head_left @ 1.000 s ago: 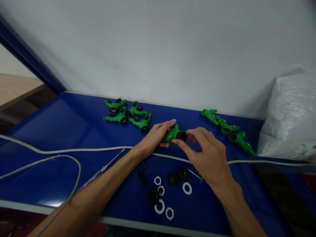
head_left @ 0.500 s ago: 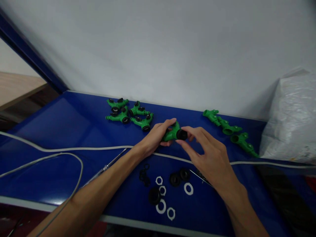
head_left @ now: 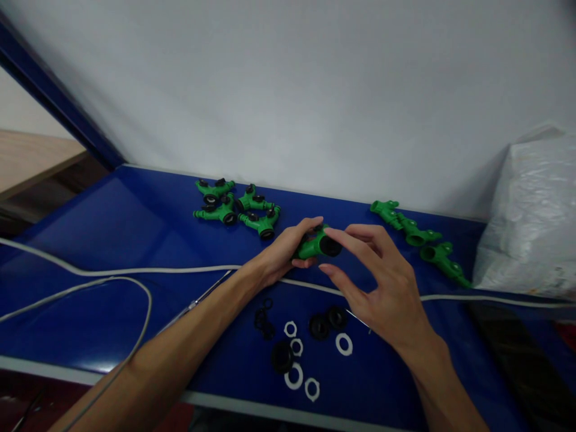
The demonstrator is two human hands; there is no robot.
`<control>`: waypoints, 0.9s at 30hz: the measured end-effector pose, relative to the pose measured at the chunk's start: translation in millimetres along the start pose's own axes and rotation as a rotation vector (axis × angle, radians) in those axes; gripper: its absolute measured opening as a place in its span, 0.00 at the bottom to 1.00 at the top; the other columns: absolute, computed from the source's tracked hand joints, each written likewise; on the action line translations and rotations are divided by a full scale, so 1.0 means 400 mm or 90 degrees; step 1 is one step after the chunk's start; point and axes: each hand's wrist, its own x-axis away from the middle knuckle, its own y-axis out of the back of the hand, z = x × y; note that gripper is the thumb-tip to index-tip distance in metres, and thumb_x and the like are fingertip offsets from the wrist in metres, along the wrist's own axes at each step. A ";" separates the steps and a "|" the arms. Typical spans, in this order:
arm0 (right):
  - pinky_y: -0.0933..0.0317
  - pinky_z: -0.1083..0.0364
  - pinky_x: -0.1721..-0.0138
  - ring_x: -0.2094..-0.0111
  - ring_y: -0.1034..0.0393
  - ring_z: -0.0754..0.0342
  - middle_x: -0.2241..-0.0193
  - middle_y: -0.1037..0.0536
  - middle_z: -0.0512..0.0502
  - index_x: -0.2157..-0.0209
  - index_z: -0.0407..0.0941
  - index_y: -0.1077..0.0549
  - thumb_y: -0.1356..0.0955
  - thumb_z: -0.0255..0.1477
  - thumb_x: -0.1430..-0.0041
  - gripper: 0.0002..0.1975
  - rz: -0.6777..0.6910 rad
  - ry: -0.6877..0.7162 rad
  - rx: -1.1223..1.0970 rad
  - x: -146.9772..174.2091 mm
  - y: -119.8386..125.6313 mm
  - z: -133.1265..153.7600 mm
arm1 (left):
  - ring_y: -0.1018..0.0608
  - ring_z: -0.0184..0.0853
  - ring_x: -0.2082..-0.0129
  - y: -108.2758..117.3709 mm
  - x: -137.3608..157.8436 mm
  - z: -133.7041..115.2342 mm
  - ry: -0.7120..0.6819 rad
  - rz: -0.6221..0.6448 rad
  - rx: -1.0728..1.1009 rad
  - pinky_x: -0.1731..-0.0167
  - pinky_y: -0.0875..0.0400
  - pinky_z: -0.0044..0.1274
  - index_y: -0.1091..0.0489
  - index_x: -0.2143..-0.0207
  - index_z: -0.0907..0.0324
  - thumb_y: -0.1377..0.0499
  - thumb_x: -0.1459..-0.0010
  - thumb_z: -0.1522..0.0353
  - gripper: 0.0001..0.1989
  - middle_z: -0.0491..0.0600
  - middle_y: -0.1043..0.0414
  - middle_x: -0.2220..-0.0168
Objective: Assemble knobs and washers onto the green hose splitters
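Fingers of the left hand point(head_left: 284, 249) wrap a green plastic branching fitting point(head_left: 309, 247); fingers of the right hand point(head_left: 389, 279) stand apart at its black end

The held fitting is above the middle of a glossy blue tabletop point(head_left: 153, 240), its round black plastic collar point(head_left: 332, 246) turned to the right. The left hand clamps the green body, thumb on top and fingertips below. On the right hand, thumb and index finger are spread: the index fingertip lies along the collar's upper edge, though whether it presses there I cannot tell, and the thumb is clear below.

At the far left sit four green fittings with black valve knobs point(head_left: 258, 223), grouped closely. At the far right lie three green fittings without knobs point(head_left: 416, 234), beside a bundle wrapped in clear plastic point(head_left: 528, 228).

On the near side, between the forearms, are five flat white rings point(head_left: 300, 376), three loose black collars point(head_left: 318, 327) and a cluster of small black rings point(head_left: 269, 330). A white cable point(head_left: 180, 271) crosses from left to right, partly hidden by the left forearm and right hand.
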 end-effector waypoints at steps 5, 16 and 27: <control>0.28 0.49 0.56 0.56 0.26 0.48 0.54 0.26 0.38 0.49 0.43 0.25 0.28 0.36 0.35 0.16 -0.038 -0.019 0.026 0.000 0.000 -0.005 | 0.39 0.21 0.84 0.002 -0.001 -0.002 0.002 0.007 0.006 0.86 0.56 0.15 0.34 0.70 0.61 0.43 0.36 0.53 0.20 0.42 0.39 0.78; 0.27 0.46 0.56 0.55 0.26 0.47 0.54 0.25 0.39 0.50 0.46 0.25 0.28 0.34 0.34 0.13 -0.050 -0.016 0.029 -0.001 0.000 -0.015 | 0.38 0.21 0.85 0.003 -0.001 -0.003 -0.008 -0.003 0.001 0.87 0.57 0.16 0.34 0.70 0.61 0.42 0.37 0.53 0.20 0.42 0.38 0.77; 0.27 0.44 0.54 0.54 0.25 0.45 0.52 0.24 0.36 0.51 0.44 0.23 0.29 0.33 0.34 0.12 -0.053 -0.021 0.028 0.001 0.002 -0.018 | 0.39 0.21 0.85 -0.001 -0.001 -0.005 -0.009 -0.014 -0.023 0.87 0.56 0.17 0.35 0.71 0.60 0.43 0.38 0.53 0.20 0.42 0.38 0.79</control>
